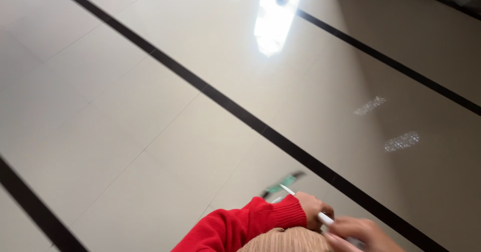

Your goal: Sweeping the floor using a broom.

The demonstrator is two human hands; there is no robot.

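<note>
My left hand (311, 209), in a red knitted sleeve (240, 227), is at the bottom edge of the head view with its fingers closed around a thin white stick (325, 218), shaped like a pen. The stick's tip points up and left, past the knuckles. My right hand (366, 234) comes in from the bottom right, and its fingers close over the stick's lower end. Both hands are blurred. A piece of beige knitted fabric (285, 241) shows under the left wrist; I cannot tell what it belongs to.
Below lies a glossy pale tiled floor (150, 106) crossed by diagonal black strips (230, 106). A bright light reflection (273, 24) shines at the top. A small blurred green and dark mark (283, 182) sits just beyond the stick's tip.
</note>
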